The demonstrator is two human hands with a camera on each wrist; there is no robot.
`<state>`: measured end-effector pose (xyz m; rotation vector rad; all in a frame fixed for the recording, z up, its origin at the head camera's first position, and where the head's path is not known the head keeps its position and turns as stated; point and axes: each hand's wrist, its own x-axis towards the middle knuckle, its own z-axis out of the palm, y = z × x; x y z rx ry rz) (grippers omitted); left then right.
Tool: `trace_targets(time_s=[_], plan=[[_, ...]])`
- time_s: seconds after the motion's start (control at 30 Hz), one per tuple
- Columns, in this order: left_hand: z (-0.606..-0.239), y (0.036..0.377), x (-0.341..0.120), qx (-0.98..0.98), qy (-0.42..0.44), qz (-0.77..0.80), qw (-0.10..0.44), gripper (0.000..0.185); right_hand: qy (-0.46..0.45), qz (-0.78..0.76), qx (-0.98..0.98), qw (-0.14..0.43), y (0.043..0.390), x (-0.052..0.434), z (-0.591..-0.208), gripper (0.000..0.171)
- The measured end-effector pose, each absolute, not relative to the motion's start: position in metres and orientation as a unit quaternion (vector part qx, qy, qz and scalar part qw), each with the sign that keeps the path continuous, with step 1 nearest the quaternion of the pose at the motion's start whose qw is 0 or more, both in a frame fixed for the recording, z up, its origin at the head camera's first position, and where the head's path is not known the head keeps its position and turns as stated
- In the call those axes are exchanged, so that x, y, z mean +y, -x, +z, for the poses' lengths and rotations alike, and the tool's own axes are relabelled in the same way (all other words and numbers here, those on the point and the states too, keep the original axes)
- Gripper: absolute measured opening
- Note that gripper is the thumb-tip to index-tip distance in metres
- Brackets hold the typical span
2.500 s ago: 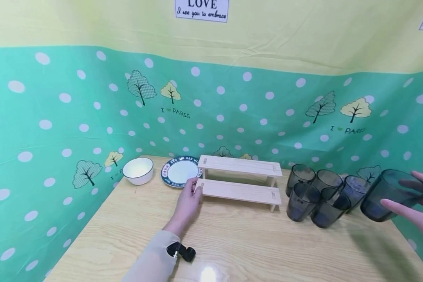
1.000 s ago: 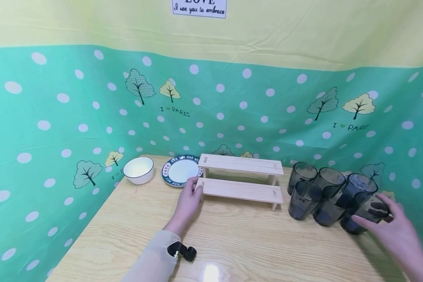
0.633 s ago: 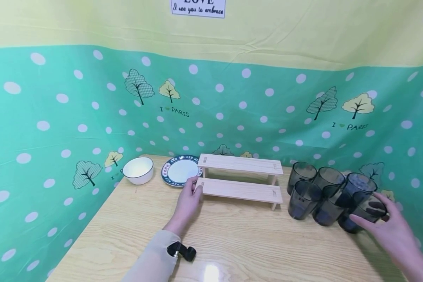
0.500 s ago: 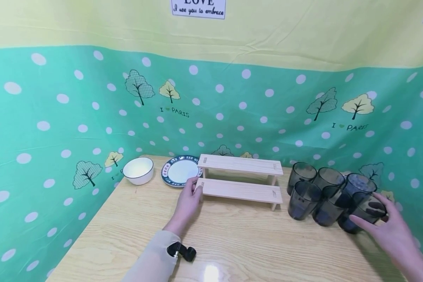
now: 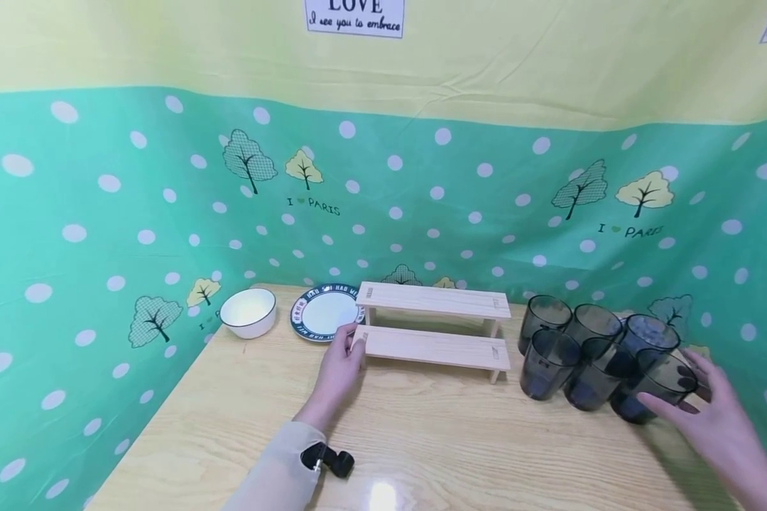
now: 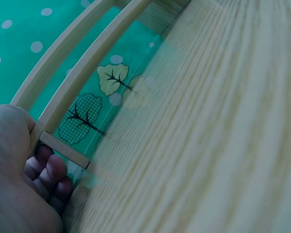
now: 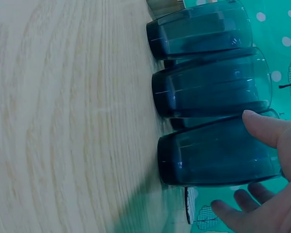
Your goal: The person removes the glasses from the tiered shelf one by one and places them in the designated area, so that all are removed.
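A: Fingers of right hand (image 5: pixel 716 419) spread, thumb touching nearest dark cup (image 5: pixel 655 387), standing with five more beside wooden rack (image 5: pixel 431 333).
B: Left hand (image 5: pixel 339 372)?
A: Curled round rack's left end, likely steadying it.

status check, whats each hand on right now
Left hand grips wooden rack at its lower shelf end. Right hand loosely round nearest dark cup, grip unclear. Five more cups crowd beside it.

Pale grained wood, matt, for surface (image 5: pixel 434 440) and rack (image 5: pixel 433 328). Smoky clear plastic, glossy, for cups (image 5: pixel 588 355). Glazed white ceramic for bowl (image 5: pixel 248 312) and plate (image 5: pixel 322 313). Wrinkled printed cloth for backdrop (image 5: pixel 422 199).
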<state>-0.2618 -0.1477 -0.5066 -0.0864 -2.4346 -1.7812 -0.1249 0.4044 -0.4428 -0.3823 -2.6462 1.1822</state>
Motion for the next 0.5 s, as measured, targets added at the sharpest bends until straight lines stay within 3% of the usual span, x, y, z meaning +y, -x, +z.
trace_targets(time_s=[0.5], plan=[[-0.5062, 0.2627, -0.1482, -0.808, 0.029, -0.584, 0.066, 0.050, 0.091, 0.357, -0.917, 0.151, 0.1242, 0.4071, -0.4372, 0.113]])
